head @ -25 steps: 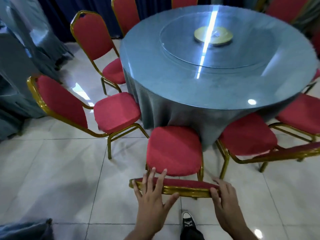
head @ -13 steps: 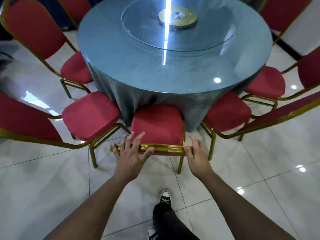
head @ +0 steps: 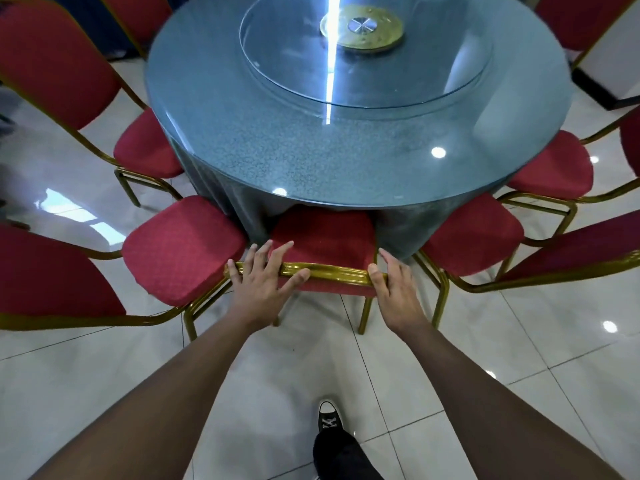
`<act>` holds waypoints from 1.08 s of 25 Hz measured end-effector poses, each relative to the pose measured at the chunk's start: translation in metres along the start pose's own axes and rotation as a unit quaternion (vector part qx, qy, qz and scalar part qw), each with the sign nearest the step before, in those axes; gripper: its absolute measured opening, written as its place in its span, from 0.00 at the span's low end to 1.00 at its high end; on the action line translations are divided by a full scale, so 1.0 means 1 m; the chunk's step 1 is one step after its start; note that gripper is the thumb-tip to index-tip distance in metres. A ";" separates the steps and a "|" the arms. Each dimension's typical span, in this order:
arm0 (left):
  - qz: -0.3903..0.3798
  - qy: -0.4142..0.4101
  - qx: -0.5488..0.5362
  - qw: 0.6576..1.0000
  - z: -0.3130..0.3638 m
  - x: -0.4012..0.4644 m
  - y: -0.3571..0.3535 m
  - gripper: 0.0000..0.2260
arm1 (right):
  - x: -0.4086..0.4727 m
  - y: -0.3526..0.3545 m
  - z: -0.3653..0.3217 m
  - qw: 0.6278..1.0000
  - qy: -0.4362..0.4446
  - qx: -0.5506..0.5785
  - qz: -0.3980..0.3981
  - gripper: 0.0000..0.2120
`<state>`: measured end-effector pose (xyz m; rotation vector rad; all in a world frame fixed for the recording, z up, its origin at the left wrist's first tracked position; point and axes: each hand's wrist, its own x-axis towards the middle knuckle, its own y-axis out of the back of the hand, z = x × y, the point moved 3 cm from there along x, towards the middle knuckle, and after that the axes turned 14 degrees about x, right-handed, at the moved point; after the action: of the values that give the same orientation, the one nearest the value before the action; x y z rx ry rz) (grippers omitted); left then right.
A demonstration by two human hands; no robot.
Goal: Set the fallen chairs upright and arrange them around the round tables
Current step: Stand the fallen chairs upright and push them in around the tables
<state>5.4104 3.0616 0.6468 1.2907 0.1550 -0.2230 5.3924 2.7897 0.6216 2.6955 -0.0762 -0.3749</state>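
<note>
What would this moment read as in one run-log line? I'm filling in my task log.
step: push chair in | left hand: on chair top rail | right hand: gripping rail | chair: upright, seat partly under round table

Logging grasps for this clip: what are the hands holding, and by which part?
Both hands are on the middle chair, at the gold top rail of its backrest: left hand near the left end with fingers spread over it, right hand gripping the right end.
</note>
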 end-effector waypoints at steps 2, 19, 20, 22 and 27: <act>-0.014 0.000 0.014 1.000 0.001 0.002 0.005 0.35 | 0.001 -0.001 -0.004 1.000 0.010 -0.011 0.007 0.29; 0.075 -0.028 0.057 0.995 -0.152 -0.074 0.128 0.16 | -0.037 -0.194 -0.178 0.952 0.240 -0.184 0.044 0.09; 0.076 -0.025 0.059 0.995 -0.175 -0.082 0.139 0.16 | -0.042 -0.216 -0.193 0.952 0.246 -0.178 0.041 0.09; 0.086 -0.019 0.065 0.994 -0.226 -0.098 0.163 0.16 | -0.054 -0.264 -0.224 0.952 0.258 -0.163 0.041 0.10; 0.120 -0.009 0.061 0.991 -0.338 -0.138 0.211 0.16 | -0.093 -0.375 -0.281 0.954 0.261 -0.144 0.033 0.12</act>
<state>5.3331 3.4521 0.7848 1.4160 -0.0308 -0.0376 5.3783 3.2533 0.7371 2.4045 0.0407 0.3295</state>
